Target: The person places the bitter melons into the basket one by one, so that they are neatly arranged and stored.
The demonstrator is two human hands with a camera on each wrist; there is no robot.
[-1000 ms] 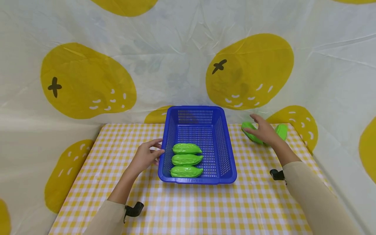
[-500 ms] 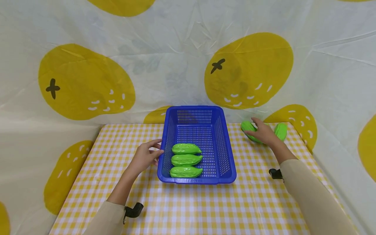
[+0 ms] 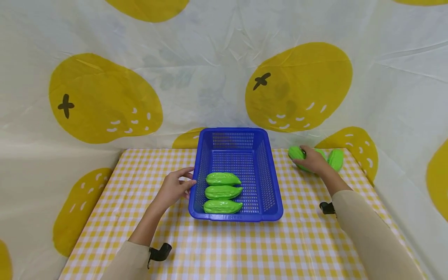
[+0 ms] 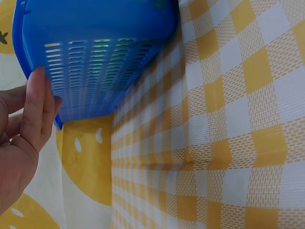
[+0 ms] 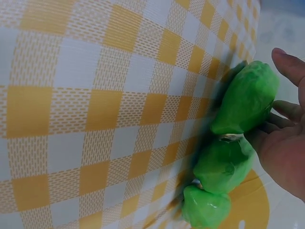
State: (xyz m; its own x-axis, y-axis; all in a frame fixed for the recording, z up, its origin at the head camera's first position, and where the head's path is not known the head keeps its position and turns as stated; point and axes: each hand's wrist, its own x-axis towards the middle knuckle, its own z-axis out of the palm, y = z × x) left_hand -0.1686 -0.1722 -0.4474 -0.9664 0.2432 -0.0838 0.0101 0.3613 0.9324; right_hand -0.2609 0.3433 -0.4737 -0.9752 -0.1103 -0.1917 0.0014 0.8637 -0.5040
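The right hand point(image 3: 312, 160) has come down lower than it was a second ago, onto a green vegetable point(image 3: 296, 153). Its fingers reach to both sides of it, but one cannot tell if the grip is tight or loose. That vegetable lies on the bench point(image 3: 245, 249), to the right of the blue basket point(image 3: 252, 217) and apart from it. A second vegetable point(image 3: 322, 152) peeks out behind the hand, and a third vegetable point(image 3: 336, 159) is just beside that one.

The left hand point(image 3: 174, 187) stays at the basket's left side. Its grip is wide, with loose fingers touching the rim. Three more vegetables point(image 3: 223, 191) lie in the basket, close together near the front, their pointy ends to the right. A white sheet point(image 3: 203, 93) with big yellow fruit hangs behind.
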